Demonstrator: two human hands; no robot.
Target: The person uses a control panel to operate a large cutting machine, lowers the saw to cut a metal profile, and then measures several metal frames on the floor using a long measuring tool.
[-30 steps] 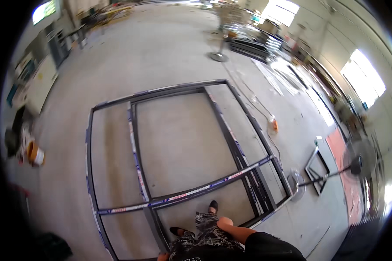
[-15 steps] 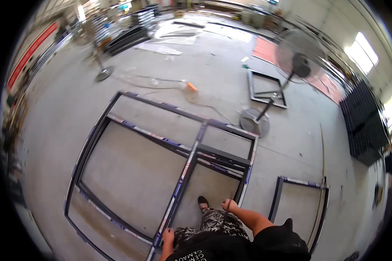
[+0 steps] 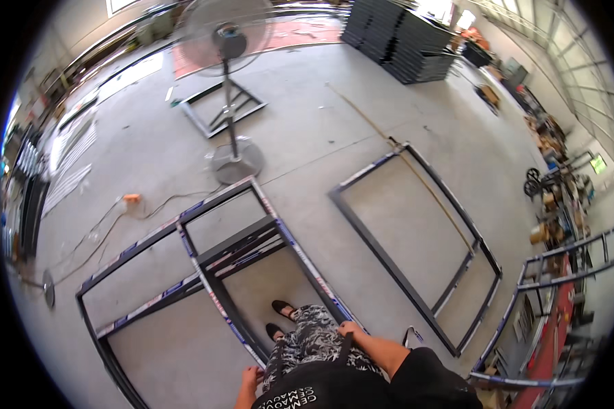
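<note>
Frame [image 3: 205,273], dark bars with patterned strips, spans lower left to centre; I stand inside one opening. Left hand [image 3: 251,375] at lower edge, beside my thigh, near a bar; fingers look bent, can't tell if gripping. Right hand [image 3: 350,330], lower centre, fingers curled near the frame's right bar; dark strap [image 3: 346,349] just below, can't tell if held. Second frame [image 3: 382,253] flat right of centre, yellow strip [image 3: 430,191] across it. Fan [image 3: 232,42] upper left of centre.

White lettering [image 3: 296,397] on black shirt [image 3: 351,383], reddish print [image 3: 215,294] (too small) on dark frame [image 3: 308,264]
</note>
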